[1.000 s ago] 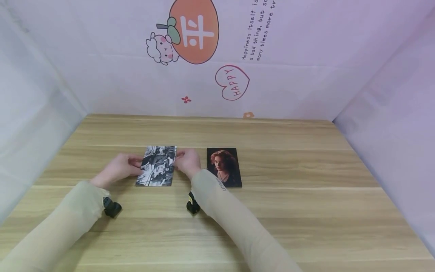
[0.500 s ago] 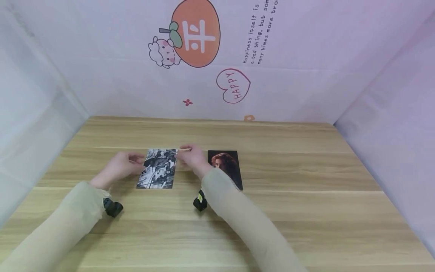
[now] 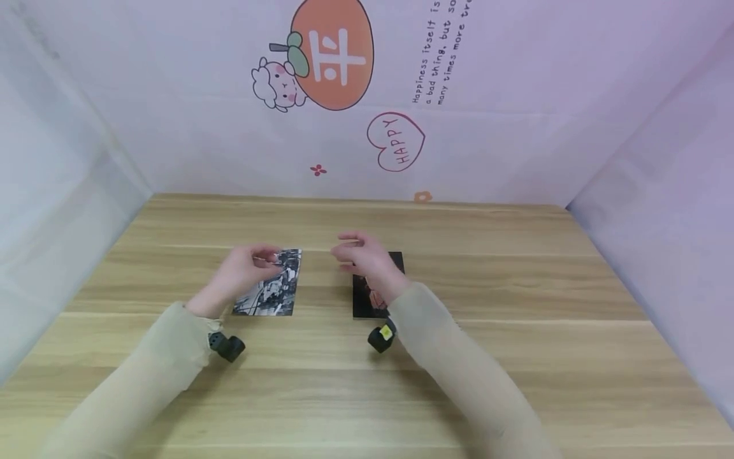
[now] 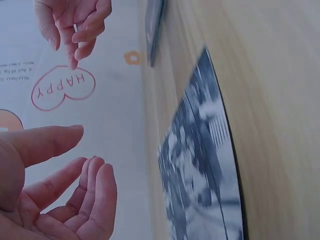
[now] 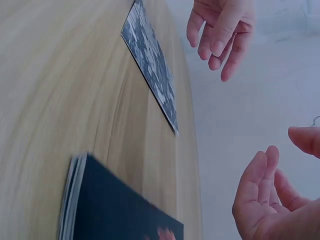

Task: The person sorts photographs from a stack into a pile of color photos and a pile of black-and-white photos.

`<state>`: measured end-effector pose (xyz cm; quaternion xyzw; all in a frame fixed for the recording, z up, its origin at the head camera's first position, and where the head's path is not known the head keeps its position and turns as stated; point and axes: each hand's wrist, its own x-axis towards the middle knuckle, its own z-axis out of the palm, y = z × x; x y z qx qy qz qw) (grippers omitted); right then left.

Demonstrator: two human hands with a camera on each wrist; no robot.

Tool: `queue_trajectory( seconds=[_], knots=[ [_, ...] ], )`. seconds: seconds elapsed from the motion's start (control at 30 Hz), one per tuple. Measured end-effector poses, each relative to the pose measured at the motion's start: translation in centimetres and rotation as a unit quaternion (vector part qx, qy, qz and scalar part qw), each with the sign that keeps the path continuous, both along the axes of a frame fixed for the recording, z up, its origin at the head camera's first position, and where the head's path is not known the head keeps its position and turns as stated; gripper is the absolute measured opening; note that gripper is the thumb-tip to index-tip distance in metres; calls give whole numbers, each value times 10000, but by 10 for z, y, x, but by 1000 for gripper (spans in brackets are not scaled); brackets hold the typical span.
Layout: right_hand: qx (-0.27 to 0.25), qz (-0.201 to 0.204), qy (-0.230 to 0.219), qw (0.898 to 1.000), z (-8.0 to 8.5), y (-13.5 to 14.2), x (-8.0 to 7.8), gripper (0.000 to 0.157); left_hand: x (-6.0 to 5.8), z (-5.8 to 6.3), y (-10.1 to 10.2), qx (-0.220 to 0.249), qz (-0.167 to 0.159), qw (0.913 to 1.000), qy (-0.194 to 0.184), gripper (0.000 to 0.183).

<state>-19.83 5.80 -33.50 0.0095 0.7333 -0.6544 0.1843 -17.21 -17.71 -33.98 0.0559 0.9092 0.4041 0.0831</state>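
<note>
A black-and-white photo card [image 3: 274,290] lies flat on the wooden table, left of centre. My left hand [image 3: 242,271] hovers above its left part with loosely bent fingers that hold nothing, covering some of the picture. To the right is a dark portrait photo card [image 3: 367,299]; the right wrist view shows it as a small stack with several layered edges [image 5: 72,200]. Over this stack hovers my right hand [image 3: 369,258], fingers relaxed and apart, hiding much of the portrait. In the left wrist view, a gap shows between thumb and fingers [image 4: 97,195].
The wooden table [image 3: 516,274] runs back to a white printed backdrop [image 3: 487,153] with a heart and an orange drawing. White cloth walls stand at the left [image 3: 57,159] and right [image 3: 676,191]. A small black camera [image 3: 227,346] sits at the left wrist.
Both hands have let go of the black-and-white card's edges and risen. The right hand has moved right, over the dark stack; the left has shifted right, over the black-and-white card, which stays put.
</note>
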Motion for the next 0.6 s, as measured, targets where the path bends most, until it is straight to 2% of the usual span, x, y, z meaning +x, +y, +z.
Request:
queue_trajectory(
  seconds=[0.2, 0.37, 0.6],
  knots=[
    [-179, -122, 78, 9997, 0, 26, 3, 42, -2, -5, 22, 370, -42, 9993, 72, 44],
    [-232, -29, 107, 9997, 0, 49, 4, 45, -3, -6, 36, 598, -142, 9981, 67, 44],
    [128, 58, 345, 9993, 5, 81, 6, 47, -5, -4, 55, 876, -219, 9955, -272, 45]
  ],
)
